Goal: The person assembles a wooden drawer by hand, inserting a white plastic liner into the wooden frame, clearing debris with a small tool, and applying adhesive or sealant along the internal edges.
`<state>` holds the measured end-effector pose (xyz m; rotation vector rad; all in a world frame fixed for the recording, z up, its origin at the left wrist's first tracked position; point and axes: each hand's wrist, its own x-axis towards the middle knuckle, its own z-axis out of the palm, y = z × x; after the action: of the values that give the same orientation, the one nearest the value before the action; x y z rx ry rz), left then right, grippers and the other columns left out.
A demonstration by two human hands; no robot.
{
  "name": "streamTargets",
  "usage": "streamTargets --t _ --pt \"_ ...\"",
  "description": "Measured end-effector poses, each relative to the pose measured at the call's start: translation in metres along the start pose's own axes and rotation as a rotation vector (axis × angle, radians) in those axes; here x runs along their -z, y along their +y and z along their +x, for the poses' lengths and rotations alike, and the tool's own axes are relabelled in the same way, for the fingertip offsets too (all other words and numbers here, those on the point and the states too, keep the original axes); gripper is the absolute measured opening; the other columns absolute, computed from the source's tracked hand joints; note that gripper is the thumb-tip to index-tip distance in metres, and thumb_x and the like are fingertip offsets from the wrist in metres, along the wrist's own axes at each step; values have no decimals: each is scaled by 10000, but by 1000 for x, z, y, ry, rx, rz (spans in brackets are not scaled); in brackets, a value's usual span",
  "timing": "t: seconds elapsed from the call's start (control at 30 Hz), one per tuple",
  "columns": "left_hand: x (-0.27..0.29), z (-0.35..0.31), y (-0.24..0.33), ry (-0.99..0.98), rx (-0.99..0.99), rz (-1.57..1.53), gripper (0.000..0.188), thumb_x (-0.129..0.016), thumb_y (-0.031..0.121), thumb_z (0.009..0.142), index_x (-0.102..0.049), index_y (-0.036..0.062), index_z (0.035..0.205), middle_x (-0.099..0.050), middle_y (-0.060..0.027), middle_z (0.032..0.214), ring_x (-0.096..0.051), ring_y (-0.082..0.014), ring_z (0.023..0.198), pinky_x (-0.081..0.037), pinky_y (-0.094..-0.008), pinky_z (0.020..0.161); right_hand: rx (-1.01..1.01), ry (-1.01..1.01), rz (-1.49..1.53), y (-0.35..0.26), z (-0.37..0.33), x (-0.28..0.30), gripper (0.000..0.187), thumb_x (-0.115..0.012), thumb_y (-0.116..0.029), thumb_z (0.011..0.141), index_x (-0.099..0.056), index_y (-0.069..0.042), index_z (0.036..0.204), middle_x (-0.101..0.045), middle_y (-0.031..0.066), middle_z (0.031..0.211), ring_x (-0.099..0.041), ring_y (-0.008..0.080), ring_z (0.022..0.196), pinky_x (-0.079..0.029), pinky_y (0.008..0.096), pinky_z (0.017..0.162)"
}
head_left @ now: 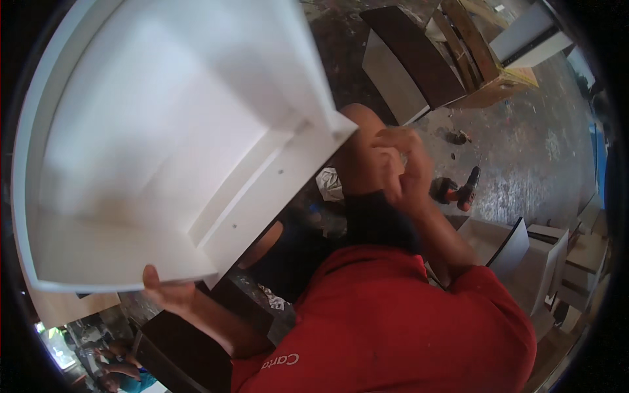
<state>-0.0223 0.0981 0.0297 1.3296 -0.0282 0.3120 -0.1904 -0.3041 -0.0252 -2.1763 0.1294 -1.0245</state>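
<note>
White shallow box-shaped furniture unit (pixel 164 131): tilted, upper left of frame, head view. Bare left hand (pixel 171 297): clasped on unit's lower edge, thumb raised. Bare right hand (pixel 405 169): centre-right, beside unit, fingers half-curled; cannot tell if holding anything. Black-and-orange power drill (pixel 468 190): on grey floor (pixel 517 177), right.

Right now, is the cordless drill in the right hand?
No, the cordless drill lies on the floor, apart from the right hand, while the left hand holds the white furniture box.
</note>
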Motion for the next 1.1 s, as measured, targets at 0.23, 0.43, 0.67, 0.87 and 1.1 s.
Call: streamTargets --t 0.23,0.43,0.67,0.87,1.1 --pt "80 -16 7 174 -6 -14 599 -601 351 823 -538 -10 1297 -571 -162 1248 -566 -314 1167 -493 -490 952 -338 48 -22 42 -18 -9 200 -616 -60 897 -633 -33 1095 -694 145 1042 -644 324 945 -497 404 856" --pt "113 -38 12 356 -118 98 743 -596 437 783 -486 -1 1373 -548 -181 1305 -533 -345 1248 -484 -509 1003 -393 -583 -248 102 -42 -105 328 -658 -169 885 -657 -32 1183 -708 171 1041 -677 381 968 -530 492 848" --pt "144 -53 5 374 -137 48 681 -556 429 811 -515 -6 1333 -550 -193 1310 -548 -345 1220 -500 -497 961 -412 -1576 -580 198 -176 -238 397 -639 -188 868 -703 -89 1246 -593 245 1362 -543 444 1279 -472 557 994" --pt "109 -59 9 524 -164 139 704 -544 452 818 -492 1 1357 -529 -198 1330 -538 -343 1224 -490 -520 959 -350 -1995 -648 203 -242 -285 439 -662 -271 900 -673 -128 1315 -525 218 1452 -441 424 1371 -230 709 1109" --pt "140 -58 15 583 -147 128 695 -576 421 820 -510 -24 1350 -564 -200 1298 -560 -353 1211 -492 -484 965 -272 -1863 -624 171 -254 -286 422 -633 -327 919 -687 -137 1292 -567 181 1399 -464 408 1345 -137 750 1137"
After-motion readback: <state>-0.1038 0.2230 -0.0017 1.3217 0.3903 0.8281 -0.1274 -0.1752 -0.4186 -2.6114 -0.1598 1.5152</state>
